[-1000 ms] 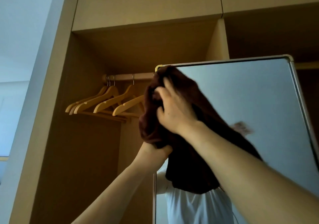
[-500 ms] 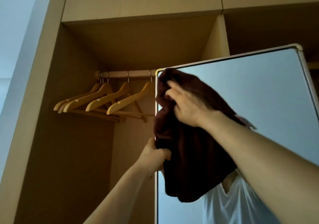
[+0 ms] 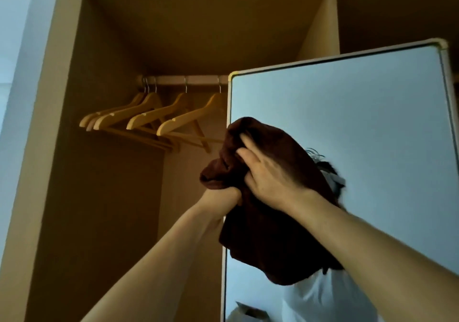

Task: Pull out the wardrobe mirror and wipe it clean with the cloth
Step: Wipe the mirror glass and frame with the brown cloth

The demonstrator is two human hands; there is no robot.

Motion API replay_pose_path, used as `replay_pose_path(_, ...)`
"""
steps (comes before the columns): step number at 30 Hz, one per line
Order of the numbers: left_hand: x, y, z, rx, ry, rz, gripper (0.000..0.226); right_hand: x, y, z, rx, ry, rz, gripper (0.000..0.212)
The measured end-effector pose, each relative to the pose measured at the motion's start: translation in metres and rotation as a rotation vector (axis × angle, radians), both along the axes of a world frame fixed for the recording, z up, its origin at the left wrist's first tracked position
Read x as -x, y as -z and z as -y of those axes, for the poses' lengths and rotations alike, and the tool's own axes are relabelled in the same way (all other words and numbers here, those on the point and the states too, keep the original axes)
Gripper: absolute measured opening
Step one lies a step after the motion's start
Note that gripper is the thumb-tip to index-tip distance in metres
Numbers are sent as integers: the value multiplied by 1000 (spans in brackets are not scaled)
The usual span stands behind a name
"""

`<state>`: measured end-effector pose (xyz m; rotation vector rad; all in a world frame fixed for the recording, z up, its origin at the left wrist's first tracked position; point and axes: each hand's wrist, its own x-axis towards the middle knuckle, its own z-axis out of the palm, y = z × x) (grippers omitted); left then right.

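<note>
Right hand (image 3: 270, 172) is up on the glass, fingers dug into the folds of the dark brown cloth (image 3: 268, 242), thumb tucked under a bunch of it, holding it against the mirror (image 3: 360, 128). Left hand (image 3: 221, 197) sits just below and to the left, curled into a fist around the mirror's pale left edge, and a wad of the cloth rests right on top of those knuckles.

Mirror stands out in front of the open wardrobe (image 3: 104, 210), its rounded top corners in plain sight and its left edge running down past the hands. Cloth covers the mirror's left side about halfway down, well below the top corner, and hangs in a long loose drape beneath the right wrist, spilling a little over the frame on the left.

Behind and to the left, wooden hangers (image 3: 154, 116) hang in a row on the rail (image 3: 188, 79) inside the wardrobe. Down low in the glass, a white shirt (image 3: 323, 302) shows in the reflection under the cloth's hem.
</note>
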<state>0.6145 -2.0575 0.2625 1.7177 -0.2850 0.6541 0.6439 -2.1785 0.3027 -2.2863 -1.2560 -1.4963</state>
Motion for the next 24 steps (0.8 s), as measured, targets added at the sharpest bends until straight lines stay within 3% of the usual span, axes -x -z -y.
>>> replay_pose_path(2,8,-1,0,-25,-11,5,25,4,-12,15,77,26,24,51)
replay_pose_path(4,13,-5,-1,4,-12,-9,37,8,-44,27,64,59,18,50)
replay_pose_path(6,13,-5,-3,13,2,-58,41,12,-85,35,-76,91,27,48)
replay_pose_path(9,11,-3,-5,36,-9,-46,25,15,-115,27,-247,188,117,43)
replay_pose_path(11,16,-1,0,51,-4,-28,30,16,-98,11,-281,195,99,50)
replay_pose_path(14,30,-1,5,51,15,12,51,15,-42,-11,-167,105,91,64)
replay_pose_path(20,61,0,16,-37,-72,-36,46,24,19,6,-212,-97,52,46)
replay_pose_path(24,73,-3,29,49,-112,-19,20,23,25,56,-191,-108,55,45)
